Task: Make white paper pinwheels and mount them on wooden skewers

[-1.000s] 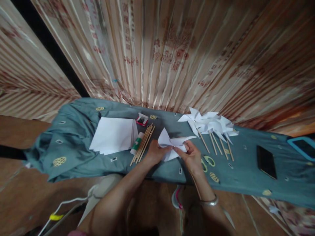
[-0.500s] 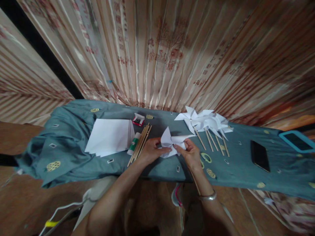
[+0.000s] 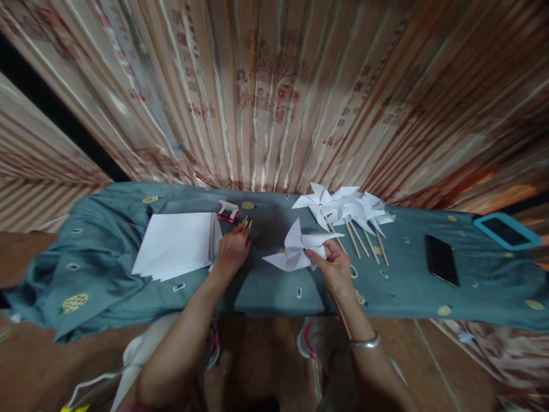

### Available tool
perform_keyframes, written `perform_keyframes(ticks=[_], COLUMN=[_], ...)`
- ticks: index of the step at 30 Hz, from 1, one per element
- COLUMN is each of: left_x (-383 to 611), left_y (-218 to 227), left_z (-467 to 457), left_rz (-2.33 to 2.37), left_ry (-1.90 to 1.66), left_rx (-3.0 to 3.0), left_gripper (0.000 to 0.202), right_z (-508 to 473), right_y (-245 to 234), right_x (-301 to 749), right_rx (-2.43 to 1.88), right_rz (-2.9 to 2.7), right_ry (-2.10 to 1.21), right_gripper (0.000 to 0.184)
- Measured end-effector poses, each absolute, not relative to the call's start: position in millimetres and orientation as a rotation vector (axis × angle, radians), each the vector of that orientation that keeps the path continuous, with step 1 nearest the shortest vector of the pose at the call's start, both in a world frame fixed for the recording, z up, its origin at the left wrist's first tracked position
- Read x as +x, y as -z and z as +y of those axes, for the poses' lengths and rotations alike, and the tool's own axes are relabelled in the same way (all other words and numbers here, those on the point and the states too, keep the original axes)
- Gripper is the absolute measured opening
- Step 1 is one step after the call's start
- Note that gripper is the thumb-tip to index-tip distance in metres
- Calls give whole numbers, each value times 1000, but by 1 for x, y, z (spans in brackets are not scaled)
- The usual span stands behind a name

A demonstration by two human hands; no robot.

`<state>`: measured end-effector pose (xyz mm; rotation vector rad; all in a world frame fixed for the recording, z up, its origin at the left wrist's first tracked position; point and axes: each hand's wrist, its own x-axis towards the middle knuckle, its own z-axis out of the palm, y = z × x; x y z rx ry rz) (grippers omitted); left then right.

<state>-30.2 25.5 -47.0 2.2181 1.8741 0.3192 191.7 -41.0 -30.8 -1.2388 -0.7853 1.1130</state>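
A white paper pinwheel (image 3: 294, 254) is pinched in my right hand (image 3: 337, 266), thumb close to the dark pin at its centre. A thin wooden stick (image 3: 344, 322) runs down beside that wrist. My left hand (image 3: 234, 249) is curled over the bundle of wooden sticks (image 3: 246, 222); their upper ends stick out past the fingers, and the hand and forearm cover the rest. Just beyond it is a small red and white open box (image 3: 227, 211) with dark little pieces inside. A stack of white paper (image 3: 175, 243) lies left of this hand.
Several finished-looking paper pinwheels (image 3: 349, 206) on sticks lie at the back right. Partly behind my right hand is a pale green ring-shaped handle (image 3: 354, 272). Further right are a black phone (image 3: 441, 260) and a blue-framed device (image 3: 508, 230). A curtain (image 3: 266, 114) hangs behind the cloth-covered table.
My left hand has let go of the pinwheel and moved left onto the wooden sticks. My right hand still holds the pinwheel, whose left blade now shows. The view has shifted slightly.
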Motion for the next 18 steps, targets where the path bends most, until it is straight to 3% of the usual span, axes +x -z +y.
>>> perform_keyframes(ticks=[18], left_x=[-24], left_y=[57], left_z=[39], left_rz=[1856], left_ry=[-407], left_rx=[2220], left_gripper=[26], right_z=[-47], right_y=[24], right_x=[196], right_rx=[-1215], right_rz=[-786], right_ry=[-1128], right_gripper=[36])
